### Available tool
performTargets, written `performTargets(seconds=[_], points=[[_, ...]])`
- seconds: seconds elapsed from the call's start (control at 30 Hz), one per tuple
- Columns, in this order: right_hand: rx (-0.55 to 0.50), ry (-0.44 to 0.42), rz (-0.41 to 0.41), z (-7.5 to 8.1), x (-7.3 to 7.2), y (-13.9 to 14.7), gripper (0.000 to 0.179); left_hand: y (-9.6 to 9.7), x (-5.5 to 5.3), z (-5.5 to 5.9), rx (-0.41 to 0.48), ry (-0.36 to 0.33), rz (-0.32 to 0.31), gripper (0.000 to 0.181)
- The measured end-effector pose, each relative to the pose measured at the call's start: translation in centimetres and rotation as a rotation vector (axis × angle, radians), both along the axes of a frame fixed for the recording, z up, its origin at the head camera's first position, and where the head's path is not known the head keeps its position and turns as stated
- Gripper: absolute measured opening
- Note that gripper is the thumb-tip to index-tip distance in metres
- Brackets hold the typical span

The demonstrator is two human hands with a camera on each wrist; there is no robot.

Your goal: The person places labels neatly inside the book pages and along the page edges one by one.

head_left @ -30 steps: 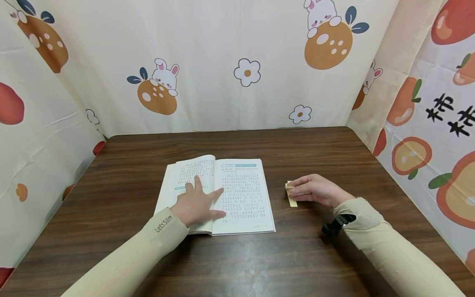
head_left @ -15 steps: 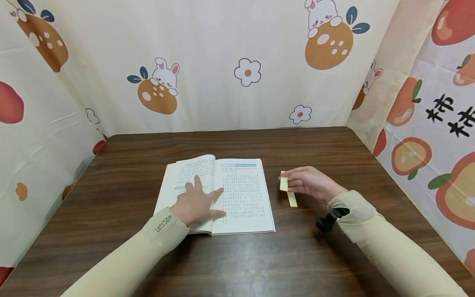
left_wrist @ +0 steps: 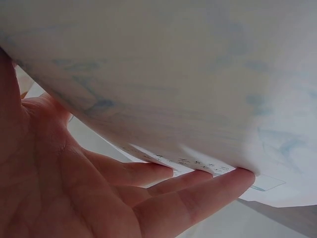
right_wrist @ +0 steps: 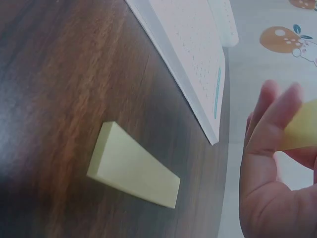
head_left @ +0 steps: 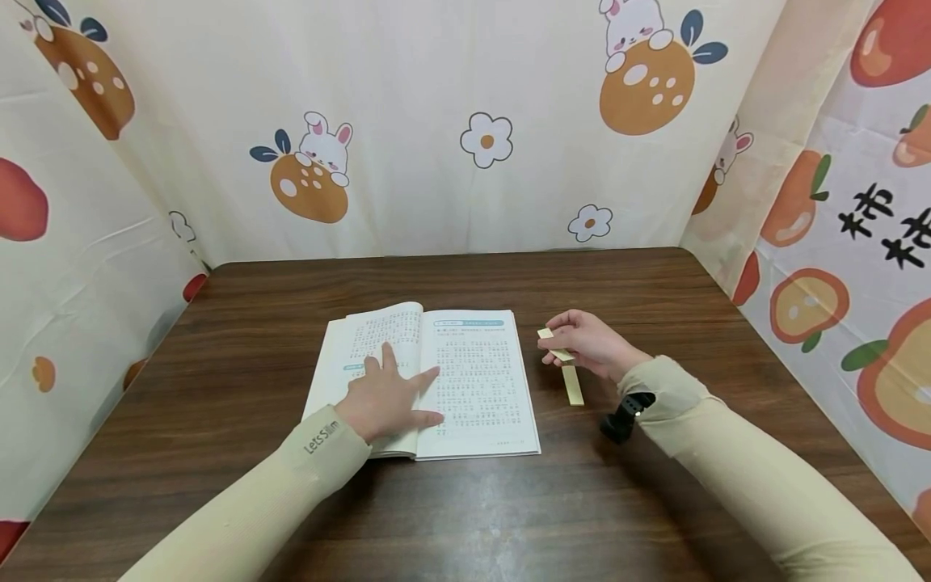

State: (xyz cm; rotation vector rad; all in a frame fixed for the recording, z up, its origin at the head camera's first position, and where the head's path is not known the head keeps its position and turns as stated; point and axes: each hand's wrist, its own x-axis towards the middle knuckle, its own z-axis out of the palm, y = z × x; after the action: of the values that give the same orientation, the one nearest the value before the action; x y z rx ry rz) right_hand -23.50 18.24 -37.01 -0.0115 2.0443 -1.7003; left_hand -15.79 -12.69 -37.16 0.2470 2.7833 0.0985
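Note:
An open book (head_left: 480,396) lies on the table, printed pages up. My left hand (head_left: 380,400) rests across its left page with fingers spread, the thumb reaching over the gutter. In the left wrist view a curved page (left_wrist: 163,64) fills most of the picture, and my fingertips touch the paper. Right of the book, my right hand (head_left: 595,346) pinches a pale yellow sticky note (head_left: 561,353) between thumb and fingers, held above the table. Below it on the tabletop lies a narrow pad of sticky notes (right_wrist: 136,168), its far end partly covered by the hand in the head view.
The dark wood table (head_left: 465,517) reaches back to a printed curtain (head_left: 407,186). More patterned cloth hangs at the left and right sides. A black device (head_left: 625,416) is strapped to my right wrist.
My right hand has lifted a sticky note off the pad and moved left and away from me, turning the note more crosswise. The left hand and book have stayed in place.

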Motion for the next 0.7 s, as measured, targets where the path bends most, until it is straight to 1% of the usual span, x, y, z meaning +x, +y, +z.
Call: performTargets(seconds=[0.07, 0.13, 0.3, 0.4, 0.7], points=[[0.031, 0.008, 0.005, -0.1, -0.2, -0.3, 0.045, 0.0, 0.0, 0.0, -0.005, 0.0, 0.0, 0.079], [0.06, 0.013, 0.006, -0.1, -0.5, -0.5, 0.045, 0.0, 0.0, 0.0, -0.009, -0.001, 0.001, 0.079], [0.127, 0.026, 0.006, -0.2, -1.1, -0.9, 0.03, 0.0, -0.1, -0.1, -0.015, -0.002, -0.005, 0.079], [0.147, 0.03, 0.003, -0.4, -1.4, -1.1, 0.026, 0.1, -0.2, -0.1, -0.013, -0.003, -0.005, 0.079], [0.176, 0.002, -0.028, -0.9, -2.4, -1.8, 0.034, 0.1, -0.1, 0.0, -0.013, -0.011, -0.002, 0.079]])
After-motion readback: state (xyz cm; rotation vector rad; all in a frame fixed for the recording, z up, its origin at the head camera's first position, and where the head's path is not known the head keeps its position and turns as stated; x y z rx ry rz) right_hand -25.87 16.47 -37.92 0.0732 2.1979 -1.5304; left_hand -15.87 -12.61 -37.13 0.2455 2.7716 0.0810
